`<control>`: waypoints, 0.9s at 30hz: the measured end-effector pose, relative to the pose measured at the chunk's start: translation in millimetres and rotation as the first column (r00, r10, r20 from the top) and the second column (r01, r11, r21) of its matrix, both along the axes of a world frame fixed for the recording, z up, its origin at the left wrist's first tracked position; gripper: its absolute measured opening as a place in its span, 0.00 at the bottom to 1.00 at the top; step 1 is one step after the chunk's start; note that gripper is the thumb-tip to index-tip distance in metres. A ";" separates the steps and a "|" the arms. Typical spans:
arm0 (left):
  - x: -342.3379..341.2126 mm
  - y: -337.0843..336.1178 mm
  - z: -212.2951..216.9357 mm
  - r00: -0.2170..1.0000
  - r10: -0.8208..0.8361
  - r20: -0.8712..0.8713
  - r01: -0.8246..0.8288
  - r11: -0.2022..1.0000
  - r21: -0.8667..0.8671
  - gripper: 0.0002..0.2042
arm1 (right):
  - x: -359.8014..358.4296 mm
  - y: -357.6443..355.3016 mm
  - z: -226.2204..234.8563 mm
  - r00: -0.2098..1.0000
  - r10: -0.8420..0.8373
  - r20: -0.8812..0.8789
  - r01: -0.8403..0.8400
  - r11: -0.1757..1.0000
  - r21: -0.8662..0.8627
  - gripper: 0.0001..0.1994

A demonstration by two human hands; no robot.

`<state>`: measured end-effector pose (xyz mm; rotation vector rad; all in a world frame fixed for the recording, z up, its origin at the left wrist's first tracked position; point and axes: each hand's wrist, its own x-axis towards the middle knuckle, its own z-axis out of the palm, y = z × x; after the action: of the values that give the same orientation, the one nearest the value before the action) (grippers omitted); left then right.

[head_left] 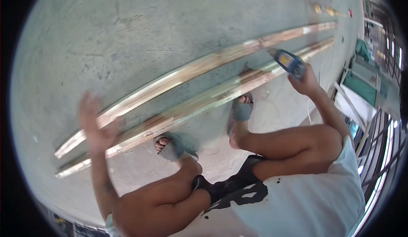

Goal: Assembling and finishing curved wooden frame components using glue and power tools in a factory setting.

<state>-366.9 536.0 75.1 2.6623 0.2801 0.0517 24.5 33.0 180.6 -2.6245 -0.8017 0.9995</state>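
Observation:
Two long pale wooden strips lie side by side on the floor, running from lower left to upper right. My left hand [95, 126] is raised over their left ends, empty, its fingers spread and slightly blurred by motion; I cannot tell whether it touches the wood. It covers part of the far strip [170, 80] and of the near strip [199, 103]. My right hand [305, 82] is wrapped round a blue power drill [289, 63] with a yellow patch. The drill's tip points up and left, between the strips toward their right ends.
My sandalled feet, the left [172, 149] and the right [243, 109], are planted close to the near strip. A yellow object [327, 10] lies beyond the strips' right ends. Metal frames and green material [361, 86] stand at the right edge. A thin cable [309, 111] runs below my right hand.

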 end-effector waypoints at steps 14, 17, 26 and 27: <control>96.5 -110.6 -69.5 0.965 -0.209 0.161 0.238 0.953 -0.188 0.22 | -13.0 63.5 -56.6 0.884 0.468 0.006 -0.453 0.858 -0.240 0.24; 92.8 -110.3 -69.6 0.969 -0.188 0.159 0.217 0.957 -0.191 0.21 | 1.6 71.5 -55.3 0.867 0.497 -0.035 -0.489 0.834 -0.255 0.26; 91.1 -113.5 -73.3 0.963 -0.232 0.135 0.247 0.963 -0.108 0.23 | 16.7 77.0 -52.5 0.825 0.560 -0.073 -0.562 0.802 -0.205 0.21; 91.5 -113.2 -72.0 0.956 -0.261 0.135 0.272 0.960 -0.065 0.24 | 17.0 79.1 -52.2 0.821 0.566 -0.068 -0.567 0.797 -0.209 0.21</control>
<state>-275.4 422.7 3.1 2.5769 -0.1170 0.1180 41.5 112.1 128.4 -2.6010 -1.6335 1.2938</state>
